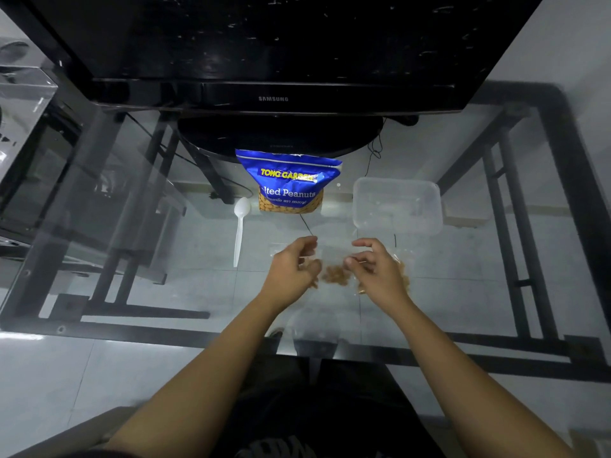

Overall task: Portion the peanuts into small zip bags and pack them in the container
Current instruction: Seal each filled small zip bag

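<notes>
A blue bag of salted peanuts [289,183] stands open at the top, in front of the monitor base. Between my hands lies a small clear zip bag [334,274] with peanuts in it, on the glass table. My left hand [294,269] pinches its left upper edge and my right hand [377,269] pinches its right upper edge. More peanuts in clear plastic [401,274] show just beyond my right hand, partly hidden by it. A clear plastic container [398,206] sits to the right of the peanut bag, with nothing visible inside.
A white plastic spoon [238,229] lies left of the peanut bag. A black monitor [274,97] on a round base stands at the back of the glass table [132,292]. A clear box [23,94] stands at the far left.
</notes>
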`<action>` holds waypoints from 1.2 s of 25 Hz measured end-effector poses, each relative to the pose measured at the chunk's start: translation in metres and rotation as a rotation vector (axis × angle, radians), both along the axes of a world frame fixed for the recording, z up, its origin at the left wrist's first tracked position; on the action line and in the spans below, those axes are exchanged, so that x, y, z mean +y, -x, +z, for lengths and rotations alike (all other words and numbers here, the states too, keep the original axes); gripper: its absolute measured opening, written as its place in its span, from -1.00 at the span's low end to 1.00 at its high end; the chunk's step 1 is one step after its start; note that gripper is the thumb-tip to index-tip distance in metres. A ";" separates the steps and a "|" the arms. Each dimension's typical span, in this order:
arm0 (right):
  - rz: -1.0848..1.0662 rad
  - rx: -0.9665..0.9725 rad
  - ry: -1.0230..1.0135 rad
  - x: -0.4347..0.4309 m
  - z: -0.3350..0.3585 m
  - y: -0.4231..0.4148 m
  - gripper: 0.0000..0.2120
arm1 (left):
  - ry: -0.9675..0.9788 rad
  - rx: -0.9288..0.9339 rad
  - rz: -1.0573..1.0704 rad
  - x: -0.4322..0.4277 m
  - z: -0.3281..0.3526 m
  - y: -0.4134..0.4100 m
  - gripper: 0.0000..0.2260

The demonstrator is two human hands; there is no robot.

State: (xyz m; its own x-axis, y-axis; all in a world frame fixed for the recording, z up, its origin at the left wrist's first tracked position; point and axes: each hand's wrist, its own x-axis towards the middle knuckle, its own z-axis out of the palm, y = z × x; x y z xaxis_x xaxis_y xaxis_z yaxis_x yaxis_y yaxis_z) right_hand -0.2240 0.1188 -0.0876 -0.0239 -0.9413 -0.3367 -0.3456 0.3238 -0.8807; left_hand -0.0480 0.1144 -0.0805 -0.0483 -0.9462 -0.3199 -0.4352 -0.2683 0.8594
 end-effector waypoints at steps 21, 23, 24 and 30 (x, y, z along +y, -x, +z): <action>-0.188 -0.112 0.080 -0.022 0.052 -0.014 -0.88 | 0.208 -0.164 -0.322 -0.046 0.054 0.015 -0.89; -0.196 -0.036 0.106 -0.023 0.054 -0.013 -0.93 | 0.250 -0.237 -0.320 -0.048 0.054 0.013 -0.87; -0.191 -0.003 0.111 -0.024 0.054 -0.011 -0.94 | 0.264 -0.245 -0.307 -0.049 0.054 0.011 -0.86; -0.149 0.116 0.107 -0.029 0.054 -0.004 -0.93 | 0.216 -0.245 -0.268 -0.050 0.052 0.002 -0.86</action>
